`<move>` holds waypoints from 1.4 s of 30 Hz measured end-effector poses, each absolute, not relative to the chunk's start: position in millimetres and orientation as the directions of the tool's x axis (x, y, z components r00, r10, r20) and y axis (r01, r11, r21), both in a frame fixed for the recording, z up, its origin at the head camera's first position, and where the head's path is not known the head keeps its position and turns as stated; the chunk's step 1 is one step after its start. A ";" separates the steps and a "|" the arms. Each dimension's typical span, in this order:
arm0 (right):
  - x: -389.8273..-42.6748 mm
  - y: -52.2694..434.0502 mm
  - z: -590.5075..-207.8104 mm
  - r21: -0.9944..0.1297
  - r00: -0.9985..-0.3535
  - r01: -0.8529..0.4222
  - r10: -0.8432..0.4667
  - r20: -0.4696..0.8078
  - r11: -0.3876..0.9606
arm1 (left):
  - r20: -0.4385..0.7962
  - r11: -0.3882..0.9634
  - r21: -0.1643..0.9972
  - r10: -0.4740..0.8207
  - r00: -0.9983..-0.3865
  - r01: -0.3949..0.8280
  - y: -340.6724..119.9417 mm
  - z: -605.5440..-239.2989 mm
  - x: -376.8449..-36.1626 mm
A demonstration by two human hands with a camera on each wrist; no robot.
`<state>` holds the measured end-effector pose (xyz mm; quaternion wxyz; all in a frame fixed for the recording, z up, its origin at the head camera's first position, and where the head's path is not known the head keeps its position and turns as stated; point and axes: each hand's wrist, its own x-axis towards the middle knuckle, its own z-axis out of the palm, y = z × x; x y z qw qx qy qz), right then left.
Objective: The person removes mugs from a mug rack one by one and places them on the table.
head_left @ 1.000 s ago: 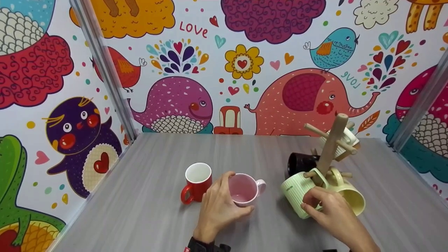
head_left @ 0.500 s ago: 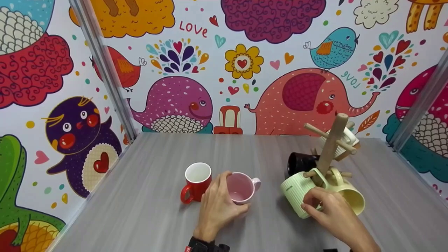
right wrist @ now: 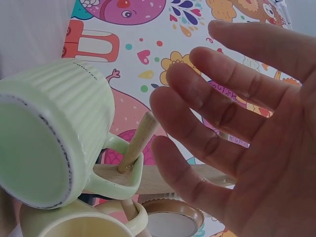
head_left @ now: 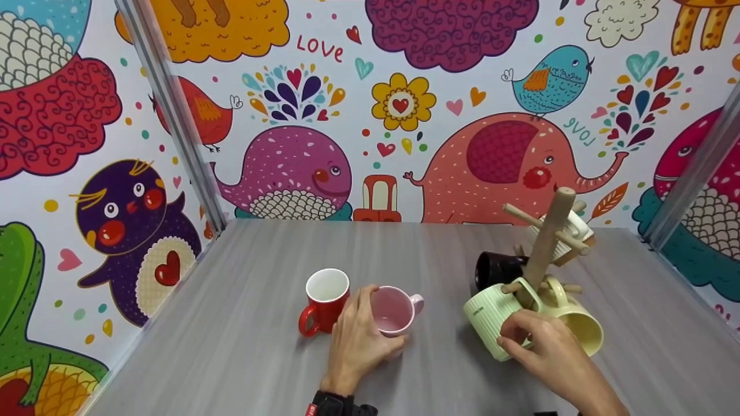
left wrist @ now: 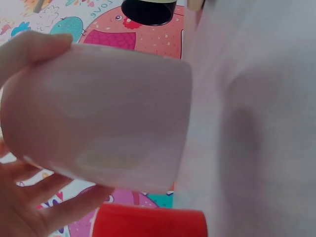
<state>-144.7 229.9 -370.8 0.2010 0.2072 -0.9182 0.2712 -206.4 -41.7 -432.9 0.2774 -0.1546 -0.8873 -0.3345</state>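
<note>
My left hand [head_left: 359,344] holds a pink mug [head_left: 393,312] by its rim and side, the handle turned to the right. In the left wrist view the mug's pale side [left wrist: 103,118] fills the middle; I cannot tell whether its base touches the table. A red mug [head_left: 332,312], white inside, stands just left of that hand. Beside the light green ribbed mug [head_left: 485,318] is my right hand [head_left: 546,349], fingers loosely bent and holding nothing. The right wrist view shows these fingers [right wrist: 197,84] apart from the green mug, which hangs by its handle on a wooden peg.
A wooden mug tree [head_left: 546,248] rises at the right. It also carries a yellow mug [head_left: 587,329], a black mug [head_left: 497,268] and a white mug with a brown base [head_left: 569,240]. Cartoon-printed walls [head_left: 399,52] border the grey table [head_left: 231,323].
My left hand has drawn the pink mug slightly to the left, closer to the red mug. The right hand and the mugs on the tree have stayed where they were.
</note>
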 end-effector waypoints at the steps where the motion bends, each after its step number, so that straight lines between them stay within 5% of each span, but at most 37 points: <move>1: -144.6 229.8 -370.5 -0.417 -0.837 -0.485 -0.270 0.475 0.769 | 0.591 0.729 0.510 0.088 -0.802 0.456 -41.7 -433.7 -206.8; 24: -143.0 228.9 -365.7 -0.468 -0.895 -0.404 -0.233 0.381 0.786 | 0.556 0.750 0.510 0.086 -0.827 0.421 -41.8 -448.1 -212.6; 36: -144.6 229.3 -366.2 -0.455 -0.890 -0.413 -0.242 0.387 0.789 | 0.557 0.730 0.530 0.083 -0.827 0.431 -43.7 -453.6 -214.8; 42: -143.8 230.7 -371.1 -0.426 -0.828 -0.502 -0.276 0.488 0.752 | 0.572 0.715 0.543 0.070 -0.818 0.440 -44.7 -456.9 -216.2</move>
